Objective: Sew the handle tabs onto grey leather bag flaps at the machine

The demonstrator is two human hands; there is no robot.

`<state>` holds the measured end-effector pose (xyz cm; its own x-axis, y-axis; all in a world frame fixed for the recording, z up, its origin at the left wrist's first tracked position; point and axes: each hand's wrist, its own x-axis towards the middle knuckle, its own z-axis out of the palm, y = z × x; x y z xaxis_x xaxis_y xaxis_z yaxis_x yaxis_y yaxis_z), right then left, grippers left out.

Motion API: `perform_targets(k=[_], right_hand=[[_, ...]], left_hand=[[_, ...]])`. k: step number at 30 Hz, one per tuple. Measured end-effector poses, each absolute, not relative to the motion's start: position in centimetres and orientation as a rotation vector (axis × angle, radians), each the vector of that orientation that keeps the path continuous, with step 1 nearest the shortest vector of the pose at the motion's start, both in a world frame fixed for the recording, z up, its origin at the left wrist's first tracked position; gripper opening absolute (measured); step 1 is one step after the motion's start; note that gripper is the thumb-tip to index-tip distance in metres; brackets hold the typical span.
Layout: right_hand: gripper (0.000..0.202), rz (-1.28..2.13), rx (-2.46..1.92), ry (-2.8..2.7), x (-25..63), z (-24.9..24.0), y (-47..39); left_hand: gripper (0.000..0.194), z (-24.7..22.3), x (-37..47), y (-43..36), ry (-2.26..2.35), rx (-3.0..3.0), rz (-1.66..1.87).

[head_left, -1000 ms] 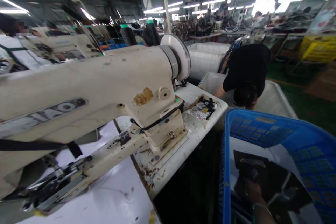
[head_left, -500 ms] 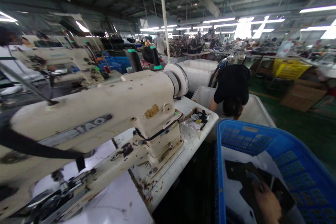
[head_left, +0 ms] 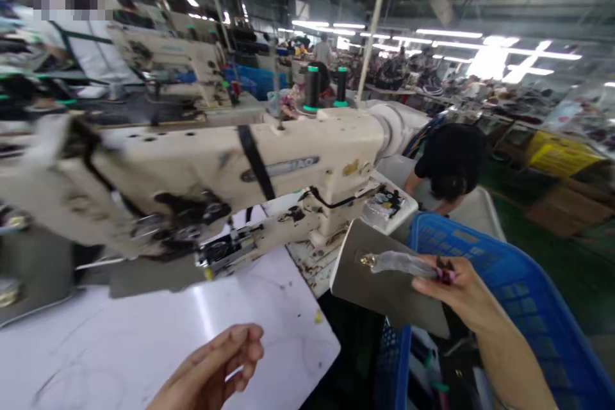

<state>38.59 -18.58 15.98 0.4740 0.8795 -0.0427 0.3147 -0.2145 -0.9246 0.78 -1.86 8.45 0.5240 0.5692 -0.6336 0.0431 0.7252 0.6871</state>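
Note:
At the right, my right hand (head_left: pixel 456 288) pinches a plastic-wrapped strap on a dark grey panel (head_left: pixel 384 295) with a gold metal fitting. The panel hangs over the near edge of a blue basket (head_left: pixel 509 269). My left hand (head_left: pixel 218 365) is above the white table surface (head_left: pixel 144 346), fingers curled loosely and apart, with nothing in it. A cream sewing machine (head_left: pixel 307 141) stands beyond it, a black band around its arm. More dark grey pieces (head_left: pixel 148 275) with gold fittings lie at the left, below the machine head.
A person in a black top (head_left: pixel 451 160) bends over a white bin behind the basket. A small tray of parts (head_left: pixel 384 202) sits at the table's far right corner. Thread cones (head_left: pixel 312 86) stand behind the machine. A yellow crate (head_left: pixel 562 154) is farther right.
My right hand has come up out of the blue basket with the grey panel. My left hand has come into view. The view has turned left, showing more of the machine and table.

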Motion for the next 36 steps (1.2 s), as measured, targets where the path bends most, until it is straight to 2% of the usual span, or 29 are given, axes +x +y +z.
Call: perform_targets(k=[9, 11, 13, 16, 21, 23, 26, 28, 33, 36], right_hand=[[0.016, 1.045, -1.478, -1.944, 22.1, 15.8, -7.4], [0.018, 1.028, -1.411, -2.061, 18.8, 14.9, -6.8], [0.016, 1.027, -1.395, -2.013, 15.8, 13.7, -6.5], [0.02, 1.087, -1.422, -1.651, 12.0, 12.2, -6.1], [0.022, 1.121, -1.329, -1.134, 5.9, 11.2, -4.1], [0.028, 1.203, -1.226, -1.021, 3.5, 11.3, -3.1], [0.039, 1.302, -1.106, -0.977, 1.7, 11.6, -2.2], [0.045, 1.289, -1.112, -1.045, 2.3, 11.5, -1.9], [0.044, 0.864, -1.499, -1.032, 7.9, 8.9, -1.9], [0.049, 0.813, -1.604, -0.921, 10.5, 6.8, -1.8]], left_hand=[[0.05, 10.5, -7.3, -1.3, 1.075, 1.076, 0.647], [0.054, 10.0, -9.1, -0.7, 1.148, 1.122, 0.747], [0.058, 9.2, -11.0, -0.3, 1.181, 1.05, 0.871], [0.062, 7.7, -13.5, -0.7, 1.087, 0.731, 0.983], [0.086, 5.4, -12.9, -3.9, 0.928, 0.685, 1.099], [0.076, 4.9, -11.1, -4.9, 0.986, 0.644, 1.079], [0.049, 4.5, -8.5, -4.7, 1.081, 0.517, 1.057], [0.04, 4.4, -7.5, -3.4, 1.073, 0.546, 1.111], [0.043, 5.3, -7.4, 0.8, 1.036, 0.585, 1.156], [0.045, 5.9, -7.5, 2.8, 1.04, 0.492, 1.107]])
